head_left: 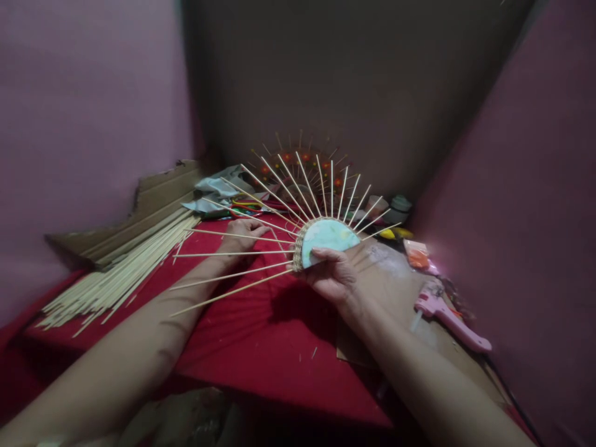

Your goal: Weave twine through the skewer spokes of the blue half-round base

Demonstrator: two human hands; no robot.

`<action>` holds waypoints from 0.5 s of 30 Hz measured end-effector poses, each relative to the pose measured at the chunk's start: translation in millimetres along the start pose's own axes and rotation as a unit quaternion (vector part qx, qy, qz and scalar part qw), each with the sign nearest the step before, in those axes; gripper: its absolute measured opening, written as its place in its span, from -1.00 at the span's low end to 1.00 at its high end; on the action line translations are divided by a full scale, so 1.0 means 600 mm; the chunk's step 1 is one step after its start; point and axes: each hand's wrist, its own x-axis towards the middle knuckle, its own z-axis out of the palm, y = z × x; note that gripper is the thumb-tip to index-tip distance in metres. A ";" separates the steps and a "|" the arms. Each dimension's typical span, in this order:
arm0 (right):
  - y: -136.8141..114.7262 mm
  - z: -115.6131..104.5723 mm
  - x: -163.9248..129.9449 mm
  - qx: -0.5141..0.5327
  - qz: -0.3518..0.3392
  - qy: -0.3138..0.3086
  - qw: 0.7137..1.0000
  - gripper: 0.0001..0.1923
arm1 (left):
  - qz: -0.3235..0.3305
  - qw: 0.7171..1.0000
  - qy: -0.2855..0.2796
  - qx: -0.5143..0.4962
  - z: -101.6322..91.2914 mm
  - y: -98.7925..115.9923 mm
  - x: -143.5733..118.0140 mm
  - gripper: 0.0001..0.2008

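My right hand (334, 273) grips a pale blue disc (326, 237) from below, held upright above the red cloth. Thin bamboo sticks (242, 253) fan out from the disc's rim to the left, up and right, with woven straw around the edge. My left hand (242, 233) reaches behind the left-hand sticks and rests on the red cloth; whether it holds anything is hidden by the sticks.
A pile of loose bamboo sticks (116, 276) lies at the left on the red cloth (261, 347), beside cardboard (153, 198). A pink glue gun (449, 316) lies at the right. Scissors, crumpled paper and small pots crowd the back. Pink walls close in on both sides.
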 end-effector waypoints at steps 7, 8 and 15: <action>0.000 0.002 -0.003 -0.003 0.028 -0.017 0.999 -0.72 | 0.013 0.999 0.035 0.016 -0.009 0.001 0.005 -0.79; 0.000 0.002 -0.003 -0.001 0.024 -0.015 1.000 -0.72 | 0.016 0.999 0.037 0.014 -0.010 -0.001 0.007 -0.78; -0.005 -0.006 0.004 0.000 -0.003 0.012 1.000 -0.69 | -0.015 0.998 0.035 -0.051 -0.024 0.006 0.000 -0.72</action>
